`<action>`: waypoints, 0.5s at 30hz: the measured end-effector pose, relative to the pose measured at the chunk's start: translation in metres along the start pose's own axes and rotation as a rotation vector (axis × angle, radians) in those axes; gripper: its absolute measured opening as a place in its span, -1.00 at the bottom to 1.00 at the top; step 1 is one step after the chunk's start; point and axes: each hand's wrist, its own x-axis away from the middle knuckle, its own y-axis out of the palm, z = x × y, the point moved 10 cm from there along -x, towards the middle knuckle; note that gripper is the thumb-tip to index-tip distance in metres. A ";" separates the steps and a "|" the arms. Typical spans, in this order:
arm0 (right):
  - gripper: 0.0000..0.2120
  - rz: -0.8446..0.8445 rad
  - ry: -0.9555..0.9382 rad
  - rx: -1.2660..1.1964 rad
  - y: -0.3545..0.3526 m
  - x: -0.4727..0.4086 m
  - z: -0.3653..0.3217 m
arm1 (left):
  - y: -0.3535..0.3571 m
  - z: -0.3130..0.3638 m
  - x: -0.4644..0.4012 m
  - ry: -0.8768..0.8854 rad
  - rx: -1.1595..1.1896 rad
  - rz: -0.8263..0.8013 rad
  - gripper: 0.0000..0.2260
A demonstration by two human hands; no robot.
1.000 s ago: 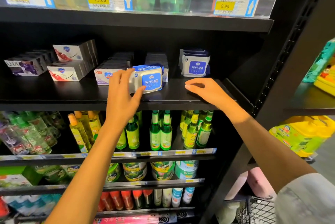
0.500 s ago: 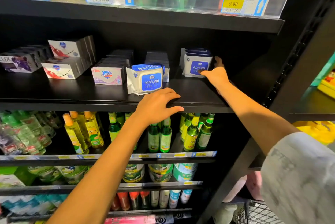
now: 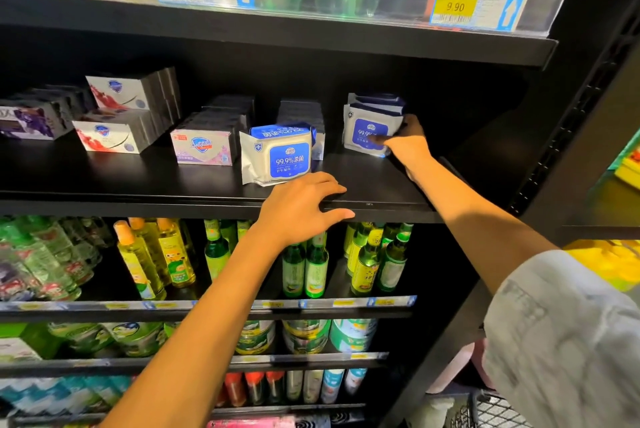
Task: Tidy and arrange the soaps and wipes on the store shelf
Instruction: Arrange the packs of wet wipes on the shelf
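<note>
The right hand is pinching the rear wipes pack, standing upright facing outward; the left hand is resting spread on the black shelf edge below the front wipes pack.

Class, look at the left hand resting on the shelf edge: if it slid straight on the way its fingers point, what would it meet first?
Probably nothing: the left hand points right along bare shelf.

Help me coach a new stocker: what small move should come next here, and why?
Probably draw the rear wipes pack, which the right hand grips, forward level with the front wipes pack. It sits farther back on the shelf; the left hand only rests on the edge.
</note>
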 end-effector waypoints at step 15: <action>-0.51 -0.089 0.091 -0.396 -0.036 0.067 -0.007 | 0.000 -0.005 -0.001 -0.103 0.171 -0.046 -0.43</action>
